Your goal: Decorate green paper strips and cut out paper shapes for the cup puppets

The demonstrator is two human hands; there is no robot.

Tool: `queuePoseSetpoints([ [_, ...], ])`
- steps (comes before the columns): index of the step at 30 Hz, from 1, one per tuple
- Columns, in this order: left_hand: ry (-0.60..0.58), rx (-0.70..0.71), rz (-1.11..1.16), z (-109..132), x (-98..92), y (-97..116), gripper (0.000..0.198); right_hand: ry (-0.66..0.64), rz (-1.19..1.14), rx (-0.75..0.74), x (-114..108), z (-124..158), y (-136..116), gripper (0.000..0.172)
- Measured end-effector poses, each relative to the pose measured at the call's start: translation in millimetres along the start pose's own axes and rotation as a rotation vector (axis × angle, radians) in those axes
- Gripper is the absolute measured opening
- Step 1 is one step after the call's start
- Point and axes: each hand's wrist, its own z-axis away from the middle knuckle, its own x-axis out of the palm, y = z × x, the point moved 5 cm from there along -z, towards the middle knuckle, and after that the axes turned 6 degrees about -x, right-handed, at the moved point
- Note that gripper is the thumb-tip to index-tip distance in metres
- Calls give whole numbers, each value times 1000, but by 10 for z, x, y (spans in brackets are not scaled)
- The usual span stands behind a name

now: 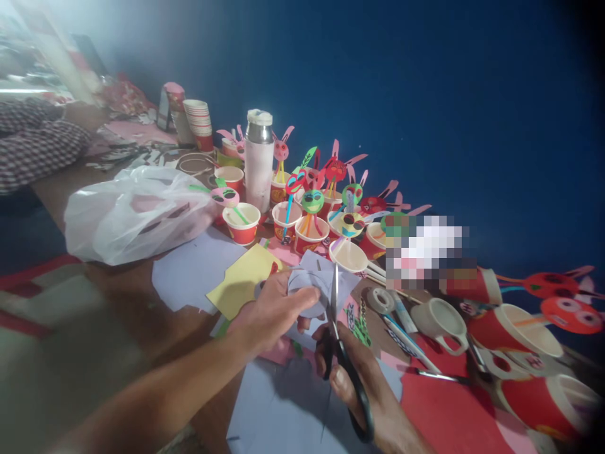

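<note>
Lilac paper piece (302,280), at the centre of the frame, pinched between thumb and fingers of the left hand (276,309). Just to the right, scissors (335,295) gripped by black handles in the right hand (368,372), blades pointing up the frame, close beside the paper; cannot tell from this angle whether biting into it.

Chief risk, by judgement: a nicked left thumb or fingertip, from working so near the blades. Also possible: a ragged edge, from thin paper flexing in a light pinch. Worth watching too: a knocked white-rimmed cup (347,256) near the scissor tips, from a wide swing.

No brand readable anywhere. On the red cup (243,236) left of centre, yellow marks too small to make out; on the white flask (259,170), upper centre, no legible lettering. Right of centre, a pixelated patch (428,249), impossible to read through.
</note>
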Motion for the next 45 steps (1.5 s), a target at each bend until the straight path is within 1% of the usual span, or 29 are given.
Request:
queuePoseSetpoints([
  [6, 62, -34, -104, -3, -85, -88, 23, 3, 6, -7, 5, -14, 2, 46],
  [10, 58, -54, -140, -13, -109, -136, 19, 18, 13, 15, -6, -5, 13, 47],
  [18, -7, -24, -120, -10, -42, -91, 19, 2, -14, 14, -2, 7, 19, 47],
  [26, -23, -82, -110, 2, -12, -92, 18, 7, 6, 22, -11, 13, 44, 47],
  [34, 18, -105, -63, 18, 48, -7, 18, 25, -1, 21, -7, 10, 41, 48],
  [38, 16, -110, -64, 26, 63, 23, 17, 38, 9, 18, -14, 8, 43, 48],
  [41, 1, -105, -48, 33, 70, 20, 17, 44, 50, 0, -21, 1, 31, 46],
  [45, 8, -111, -61, 32, 52, -15, 16, 54, 85, -15, -26, 2, 3, 47],
])
